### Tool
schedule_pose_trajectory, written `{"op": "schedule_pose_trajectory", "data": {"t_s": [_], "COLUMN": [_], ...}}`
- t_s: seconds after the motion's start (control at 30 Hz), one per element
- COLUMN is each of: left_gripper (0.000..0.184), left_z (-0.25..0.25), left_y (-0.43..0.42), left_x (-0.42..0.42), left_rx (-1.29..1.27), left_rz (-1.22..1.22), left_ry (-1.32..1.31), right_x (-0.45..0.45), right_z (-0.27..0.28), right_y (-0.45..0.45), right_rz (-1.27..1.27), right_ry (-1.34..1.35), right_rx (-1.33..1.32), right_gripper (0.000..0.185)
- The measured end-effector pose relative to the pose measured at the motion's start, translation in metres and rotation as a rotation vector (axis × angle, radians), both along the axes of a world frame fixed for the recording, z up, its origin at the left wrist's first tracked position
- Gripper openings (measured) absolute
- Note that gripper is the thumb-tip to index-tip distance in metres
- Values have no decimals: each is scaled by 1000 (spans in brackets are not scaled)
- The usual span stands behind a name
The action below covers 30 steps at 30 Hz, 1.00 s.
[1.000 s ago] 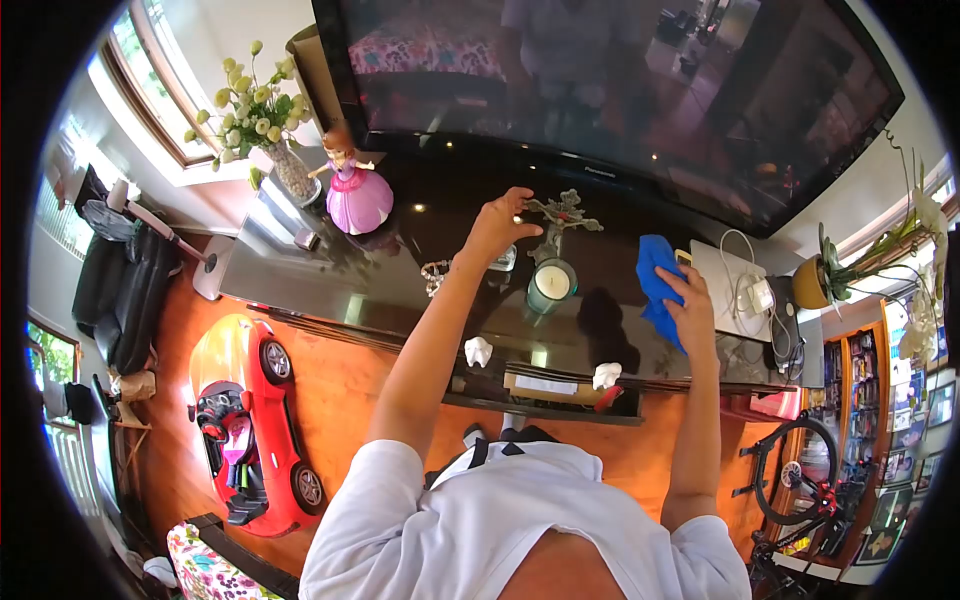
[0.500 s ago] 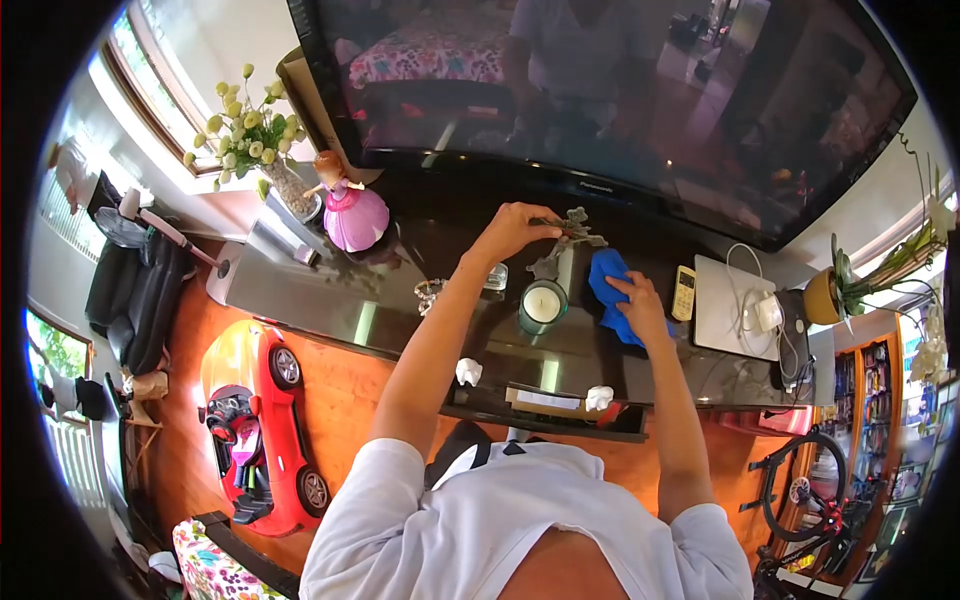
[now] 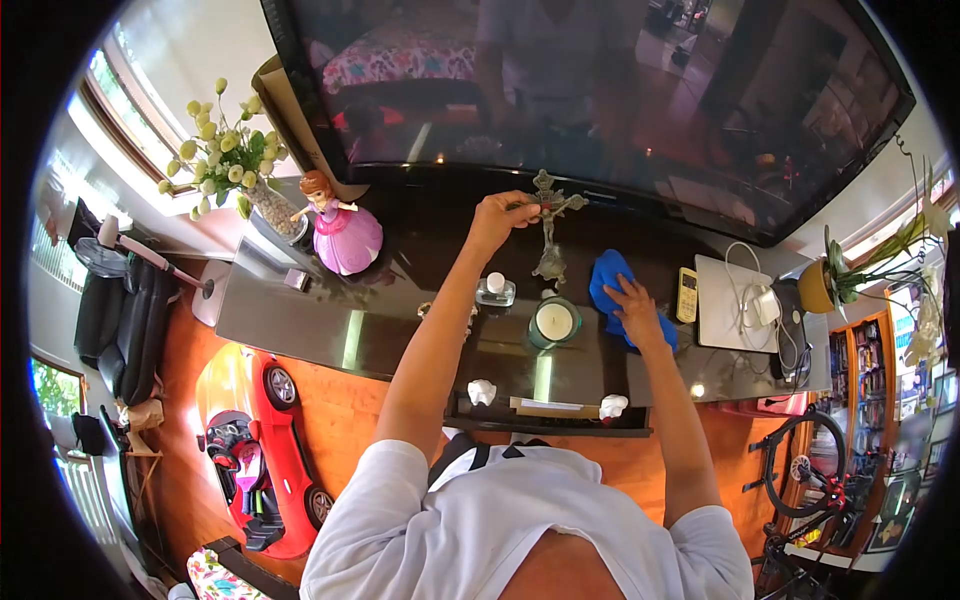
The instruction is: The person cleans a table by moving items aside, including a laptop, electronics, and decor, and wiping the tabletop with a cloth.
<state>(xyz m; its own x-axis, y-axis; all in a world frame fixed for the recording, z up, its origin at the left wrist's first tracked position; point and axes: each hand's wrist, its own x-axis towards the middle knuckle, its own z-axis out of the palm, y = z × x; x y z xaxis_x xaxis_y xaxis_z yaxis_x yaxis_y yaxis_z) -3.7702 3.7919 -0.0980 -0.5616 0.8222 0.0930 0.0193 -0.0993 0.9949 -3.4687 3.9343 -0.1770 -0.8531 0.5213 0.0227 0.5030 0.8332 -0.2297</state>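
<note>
An ornate metal crucifix (image 3: 548, 235) stands upright between the fingers of my left hand (image 3: 497, 222), which pinches it by one arm of the cross. Its lower end is at the dark, glossy tabletop. To the right, my right hand (image 3: 640, 312) grips a bunched blue cloth (image 3: 608, 272) against the surface, fingers bent over it. A candle in a green glass jar (image 3: 553, 322) stands between the two hands, nearer my body. Left of the candle is a small clear bottle with a white cap (image 3: 496, 289). My left forearm partly hides a beaded item.
A large television (image 3: 600, 110) rises behind the tabletop. On the left are a doll in a pink dress (image 3: 346, 240) and a flower vase (image 3: 275, 212). On the right lie a yellow handset (image 3: 686, 295), a laptop (image 3: 722, 315) with cables, and a potted plant (image 3: 817, 287).
The crucifix has been raised from a low, slanting position to upright in my left hand. My right hand stays on the cloth, its fingers slightly more spread. My view has shifted a little.
</note>
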Motion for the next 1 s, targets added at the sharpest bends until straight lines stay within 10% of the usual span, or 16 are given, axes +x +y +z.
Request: {"op": "schedule_pose_trajectory", "data": {"t_s": [1.0], "left_gripper": [24], "left_z": [15], "left_y": [-135], "left_x": [-86], "left_rx": [-157], "left_rz": [497], "left_ry": [251], "right_x": [-240], "right_z": [28], "right_y": [-7], "right_rz": [901], "right_ry": [-164], "right_rx": [13], "right_gripper": [64]}}
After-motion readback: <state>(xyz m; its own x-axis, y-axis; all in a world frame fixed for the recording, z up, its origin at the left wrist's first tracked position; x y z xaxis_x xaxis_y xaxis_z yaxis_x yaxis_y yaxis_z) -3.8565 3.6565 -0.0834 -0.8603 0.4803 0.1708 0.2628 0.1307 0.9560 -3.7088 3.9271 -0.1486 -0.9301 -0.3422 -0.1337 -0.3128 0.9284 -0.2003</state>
